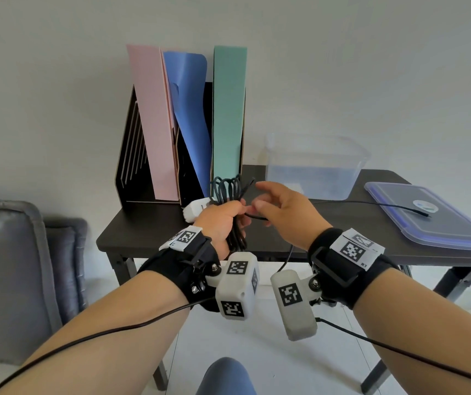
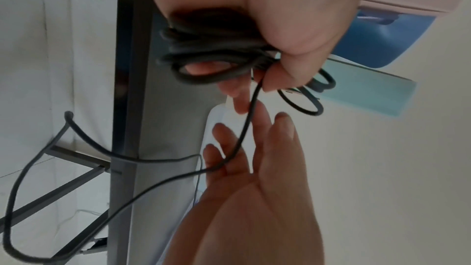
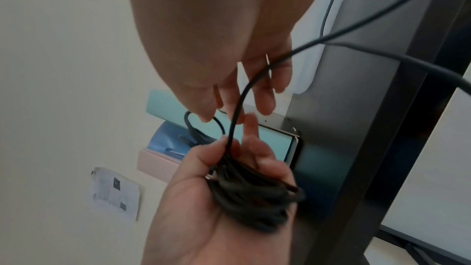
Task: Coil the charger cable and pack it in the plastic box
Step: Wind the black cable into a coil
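I saw left hand [image 1: 219,220] clamped round the coiled charger cable [image 1: 230,192]; right hand [image 1: 281,208] fingers spread loose, cable tail draped across them, plastic box [image 1: 314,166] behind.

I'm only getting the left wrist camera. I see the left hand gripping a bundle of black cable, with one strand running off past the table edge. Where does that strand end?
Observer: In the head view, the cable crosses the table and its free tip rests on a blue-rimmed lid lying flat at the right.
Operator: Is the box ready to take the coil?
Observer: Yes. The clear plastic box stands with no lid on it, just beyond the right hand.
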A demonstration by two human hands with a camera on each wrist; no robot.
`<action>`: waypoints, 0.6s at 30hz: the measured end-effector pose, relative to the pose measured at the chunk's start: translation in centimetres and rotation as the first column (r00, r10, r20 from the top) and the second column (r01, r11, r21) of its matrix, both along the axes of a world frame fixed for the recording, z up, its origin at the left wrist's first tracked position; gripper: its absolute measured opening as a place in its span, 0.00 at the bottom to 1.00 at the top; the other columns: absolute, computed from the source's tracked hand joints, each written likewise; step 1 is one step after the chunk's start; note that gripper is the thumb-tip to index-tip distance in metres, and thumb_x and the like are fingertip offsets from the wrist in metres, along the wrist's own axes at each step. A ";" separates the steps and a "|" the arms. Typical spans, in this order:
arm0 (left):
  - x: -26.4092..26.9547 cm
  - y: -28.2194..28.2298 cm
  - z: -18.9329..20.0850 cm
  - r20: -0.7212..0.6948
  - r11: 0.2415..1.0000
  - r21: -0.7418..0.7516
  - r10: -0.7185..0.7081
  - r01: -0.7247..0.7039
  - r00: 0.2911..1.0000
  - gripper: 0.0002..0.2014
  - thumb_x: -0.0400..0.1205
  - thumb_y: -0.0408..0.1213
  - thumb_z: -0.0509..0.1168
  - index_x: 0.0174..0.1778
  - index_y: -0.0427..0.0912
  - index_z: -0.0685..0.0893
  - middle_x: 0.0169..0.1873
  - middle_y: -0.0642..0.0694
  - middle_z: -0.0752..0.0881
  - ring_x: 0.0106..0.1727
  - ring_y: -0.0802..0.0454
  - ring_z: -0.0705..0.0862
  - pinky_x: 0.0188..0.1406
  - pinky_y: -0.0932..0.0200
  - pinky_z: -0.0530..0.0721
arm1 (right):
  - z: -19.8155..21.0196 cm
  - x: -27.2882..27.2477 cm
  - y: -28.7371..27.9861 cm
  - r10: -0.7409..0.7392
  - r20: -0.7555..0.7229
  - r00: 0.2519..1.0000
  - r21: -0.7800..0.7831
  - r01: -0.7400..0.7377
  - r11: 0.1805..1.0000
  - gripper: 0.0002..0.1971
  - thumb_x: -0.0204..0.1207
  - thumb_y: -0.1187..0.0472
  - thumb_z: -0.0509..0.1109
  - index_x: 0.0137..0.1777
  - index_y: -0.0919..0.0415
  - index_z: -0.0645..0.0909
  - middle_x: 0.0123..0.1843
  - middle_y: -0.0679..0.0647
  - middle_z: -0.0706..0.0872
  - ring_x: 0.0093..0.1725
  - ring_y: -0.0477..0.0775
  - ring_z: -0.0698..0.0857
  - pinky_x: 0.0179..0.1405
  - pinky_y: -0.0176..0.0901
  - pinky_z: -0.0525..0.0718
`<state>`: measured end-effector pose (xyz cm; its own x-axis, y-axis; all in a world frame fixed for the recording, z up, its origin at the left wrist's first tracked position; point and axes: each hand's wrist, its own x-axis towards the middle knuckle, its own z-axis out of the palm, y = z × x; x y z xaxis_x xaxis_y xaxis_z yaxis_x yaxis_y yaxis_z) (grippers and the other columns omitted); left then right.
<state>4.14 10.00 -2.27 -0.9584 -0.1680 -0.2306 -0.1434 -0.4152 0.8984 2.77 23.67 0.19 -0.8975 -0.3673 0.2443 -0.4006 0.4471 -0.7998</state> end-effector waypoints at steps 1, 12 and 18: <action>-0.1 -0.2 0.2 -0.017 0.999 0.039 0.018 -0.017 1.000 0.08 0.80 0.28 0.61 0.37 0.42 0.80 0.32 0.46 0.88 0.34 0.52 0.84 0.29 0.59 0.78 | -0.1 0.0 0.0 -0.016 -0.013 1.000 0.021 0.016 1.000 0.22 0.79 0.56 0.64 0.72 0.51 0.70 0.49 0.43 0.88 0.45 0.44 0.84 0.53 0.38 0.81; -0.6 -2.3 2.5 -0.187 0.940 0.319 0.184 -0.118 0.965 0.11 0.85 0.31 0.54 0.38 0.43 0.74 0.22 0.49 0.87 0.29 0.53 0.88 0.37 0.49 0.84 | -2.1 0.0 2.8 -0.025 0.137 0.990 0.314 -0.020 0.949 0.02 0.73 0.63 0.68 0.42 0.57 0.82 0.36 0.49 0.89 0.37 0.45 0.86 0.46 0.39 0.86; -1.2 -3.3 2.6 -0.166 0.914 0.322 0.312 -0.248 0.935 0.16 0.84 0.35 0.58 0.29 0.43 0.71 0.16 0.52 0.72 0.24 0.54 0.70 0.35 0.55 0.80 | -1.9 -0.4 3.9 -0.018 0.113 0.993 0.384 -0.027 0.923 0.06 0.72 0.63 0.69 0.36 0.53 0.83 0.33 0.46 0.87 0.32 0.41 0.83 0.41 0.33 0.83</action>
<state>2.95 6.66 0.30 -0.9130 -0.3929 -0.1100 0.1956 -0.6579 0.7273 2.35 27.59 -1.73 -0.9090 -0.4164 -0.0189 -0.3206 0.7274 -0.6067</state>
